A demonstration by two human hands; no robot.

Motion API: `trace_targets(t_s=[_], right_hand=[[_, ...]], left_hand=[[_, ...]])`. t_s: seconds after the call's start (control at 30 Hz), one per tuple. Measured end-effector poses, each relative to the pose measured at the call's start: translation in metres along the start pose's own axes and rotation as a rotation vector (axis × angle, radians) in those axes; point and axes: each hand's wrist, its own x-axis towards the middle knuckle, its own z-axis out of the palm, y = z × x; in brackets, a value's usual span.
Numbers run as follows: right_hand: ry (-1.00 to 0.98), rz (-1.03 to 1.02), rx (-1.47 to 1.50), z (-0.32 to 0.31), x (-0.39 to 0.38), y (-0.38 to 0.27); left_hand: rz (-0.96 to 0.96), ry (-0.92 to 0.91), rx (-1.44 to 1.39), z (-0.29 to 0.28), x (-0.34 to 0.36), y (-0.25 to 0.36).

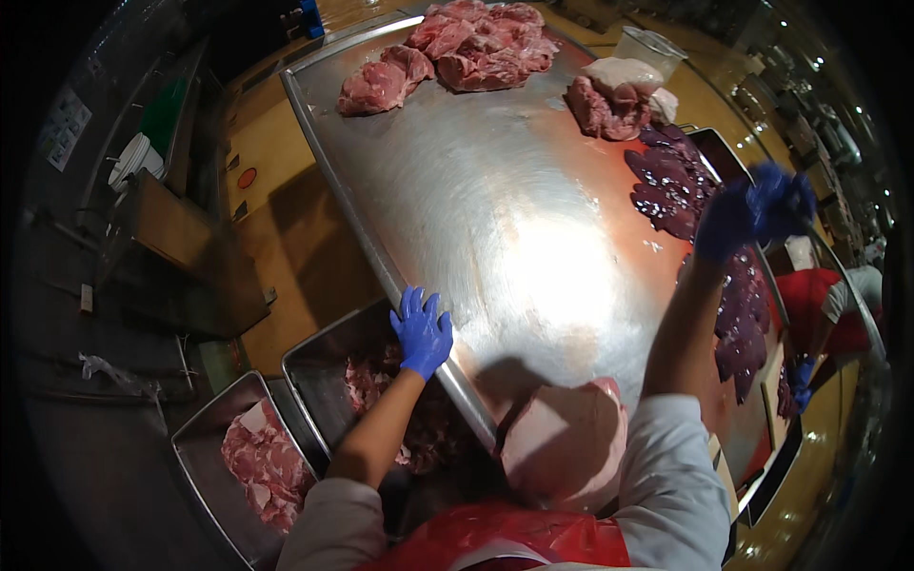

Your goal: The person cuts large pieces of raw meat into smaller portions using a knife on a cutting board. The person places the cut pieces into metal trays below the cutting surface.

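Observation:
My left hand (pixel 422 330), in a blue glove, lies open with fingers spread on the left edge of the steel table (pixel 447 190). It holds nothing. My right hand (pixel 757 211), also blue-gloved, is raised over the table's right side near the dark red livers (pixel 671 181). Its fingers look closed, though blurred; what they hold is not clear. From beside them a long, thin grey strip (pixel 852 285) curves downward; I cannot tell if it is gripped. Close to my body sits a large pale piece of meat (pixel 564 443) with a smooth fatty side.
Pink meat cuts (pixel 490 43) lie at the far end, and a fat-covered piece (pixel 614 95) at the far right. Metal bins of meat pieces (pixel 268 462) stand below the table's left edge. To the right, a co-worker's blue-gloved hand (pixel 802 381) is beside the livers.

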Motion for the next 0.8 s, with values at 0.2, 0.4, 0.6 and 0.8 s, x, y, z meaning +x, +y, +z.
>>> trace_targets(t_s=[0.2,0.4,0.6,0.8], right_hand=[[-0.173,-0.286,0.346,-0.114,-0.014,-0.301],[-1.278,-0.606,1.857,-0.196,-0.135,-0.36],[-1.178,-0.826,1.709,-0.128,-0.145,-0.298],[-1.588,-0.633,1.901,-0.223,-0.171,-0.07]], left_hand=[[-0.089,0.026,0.064,-0.009,-0.002,-0.017],[-0.114,0.026,0.025,-0.013,-0.001,-0.019],[0.011,0.039,-0.018,-0.005,0.017,0.002],[-0.038,0.047,0.028,-0.009,-0.026,-0.019]])
